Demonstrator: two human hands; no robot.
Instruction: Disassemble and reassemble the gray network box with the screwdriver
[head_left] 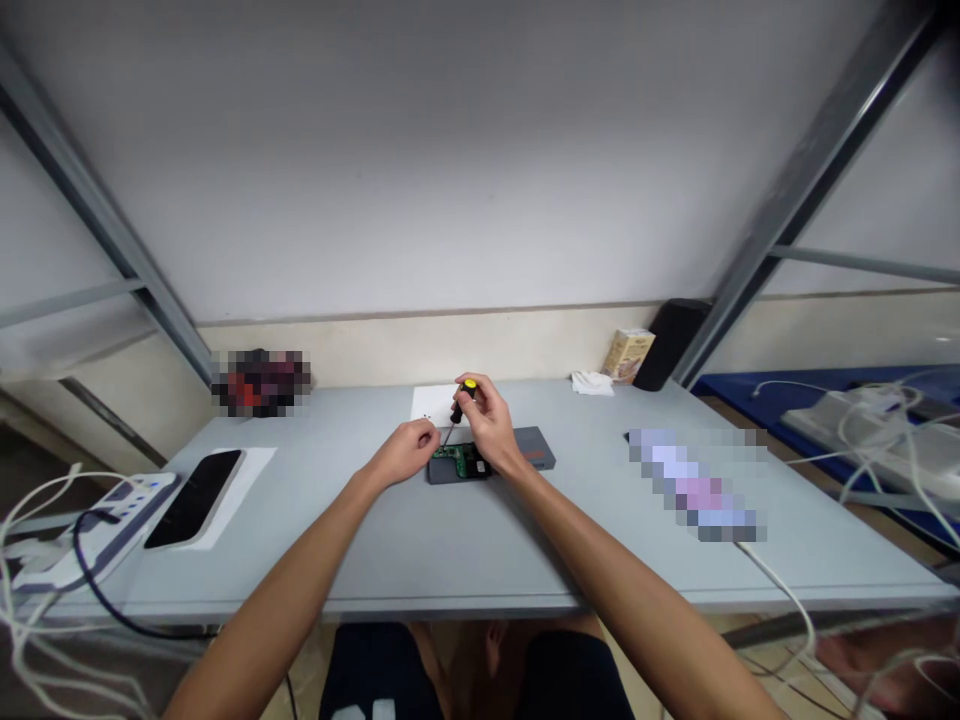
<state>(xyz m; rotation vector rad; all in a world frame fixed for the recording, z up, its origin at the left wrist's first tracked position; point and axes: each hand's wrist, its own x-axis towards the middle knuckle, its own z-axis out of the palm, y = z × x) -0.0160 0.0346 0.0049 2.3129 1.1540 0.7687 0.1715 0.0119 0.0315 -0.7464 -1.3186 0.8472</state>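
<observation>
My right hand [487, 418] is closed around a screwdriver [459, 402] with a black handle and a yellow end cap. Its thin shaft slants down to the left, onto a green circuit board [454, 456] set in a dark grey casing [450, 476]. My left hand [409, 450] rests at the left edge of the casing with its fingers curled; whatever they pinch, if anything, is hidden. Behind my right hand lies a flat grey box-shaped piece [534, 446], partly covered by the wrist. Tiny dark bits sit on a white sheet [429, 400] beyond the board.
At the left lie a black phone [196, 498] on paper and a white power strip [105, 535] with tangled cables. A small yellow carton [628, 355], a crumpled tissue [592, 383] and a black cylindrical speaker [671, 343] stand back right. A blurred-out flat object [694, 485] trails a white cable.
</observation>
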